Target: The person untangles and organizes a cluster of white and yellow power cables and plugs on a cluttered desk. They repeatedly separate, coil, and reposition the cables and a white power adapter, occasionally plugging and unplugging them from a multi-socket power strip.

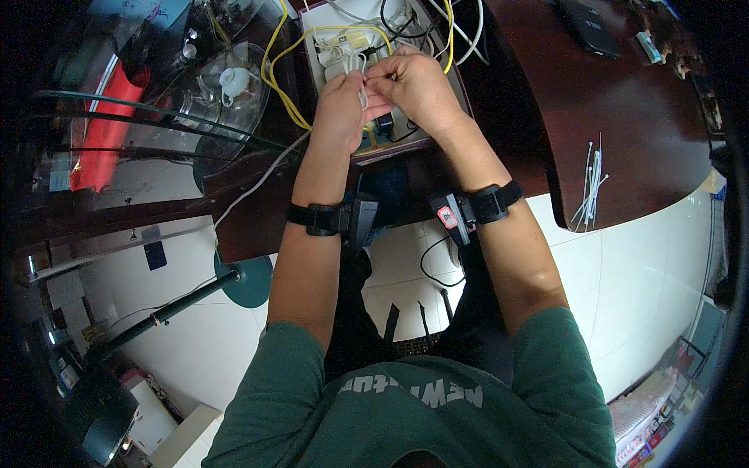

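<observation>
A bundle of looped white cable (353, 63) is held between the thumb and fingers of my left hand (341, 111). From the right, the thumb and forefinger of my right hand (418, 85) pinch at the same bundle, close to my left thumb. The exact spot they grip is partly hidden by the fingers. Both hands are over an open shallow box (404, 153) with pale inner walls. Inside it lie white plugs or adapters, tangled black and white cords, and a small black connector (384, 123) below my hands.
Yellow cables (274, 88) loop over the box's left side. Several white cable ties (594, 181) lie on the dark wooden tabletop (608, 111) at right, with a black device (587, 28) farther back. At left are a glass shelf edge (158, 111) and a red roll (108, 131).
</observation>
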Available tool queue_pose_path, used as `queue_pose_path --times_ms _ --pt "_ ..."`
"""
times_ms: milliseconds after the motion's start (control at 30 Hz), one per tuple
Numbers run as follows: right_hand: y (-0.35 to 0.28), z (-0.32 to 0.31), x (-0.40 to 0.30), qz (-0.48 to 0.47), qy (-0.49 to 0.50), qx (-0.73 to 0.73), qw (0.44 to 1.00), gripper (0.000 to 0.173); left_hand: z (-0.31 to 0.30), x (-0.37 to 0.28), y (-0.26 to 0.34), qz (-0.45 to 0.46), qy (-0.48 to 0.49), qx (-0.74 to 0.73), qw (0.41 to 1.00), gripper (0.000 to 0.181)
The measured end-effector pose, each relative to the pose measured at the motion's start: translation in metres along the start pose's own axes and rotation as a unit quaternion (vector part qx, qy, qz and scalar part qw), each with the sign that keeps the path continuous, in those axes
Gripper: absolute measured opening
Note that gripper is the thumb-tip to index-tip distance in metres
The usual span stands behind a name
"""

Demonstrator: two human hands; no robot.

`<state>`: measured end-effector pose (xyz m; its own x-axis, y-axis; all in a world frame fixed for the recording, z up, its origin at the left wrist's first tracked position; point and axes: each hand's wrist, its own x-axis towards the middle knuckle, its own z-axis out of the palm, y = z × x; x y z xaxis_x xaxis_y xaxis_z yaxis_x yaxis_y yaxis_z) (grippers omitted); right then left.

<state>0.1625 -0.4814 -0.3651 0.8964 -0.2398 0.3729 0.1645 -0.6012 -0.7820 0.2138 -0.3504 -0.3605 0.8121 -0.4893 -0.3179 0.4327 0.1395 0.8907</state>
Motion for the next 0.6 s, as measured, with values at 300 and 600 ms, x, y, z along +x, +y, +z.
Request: queue_pose_path --times_ms 300,600 --pt "-0.001 -0.021 0.014 0.271 0.019 0.258 0.927 0.019 0.009 0.005 -0.014 0.052 0.013 0.131 0.99 0.023" --pt "-0.016 -0.011 0.008 0.194 0.016 0.122 0.973 0.022 0.013 0.007 -0.022 0.116 -0.017 0.287 0.951 0.023"
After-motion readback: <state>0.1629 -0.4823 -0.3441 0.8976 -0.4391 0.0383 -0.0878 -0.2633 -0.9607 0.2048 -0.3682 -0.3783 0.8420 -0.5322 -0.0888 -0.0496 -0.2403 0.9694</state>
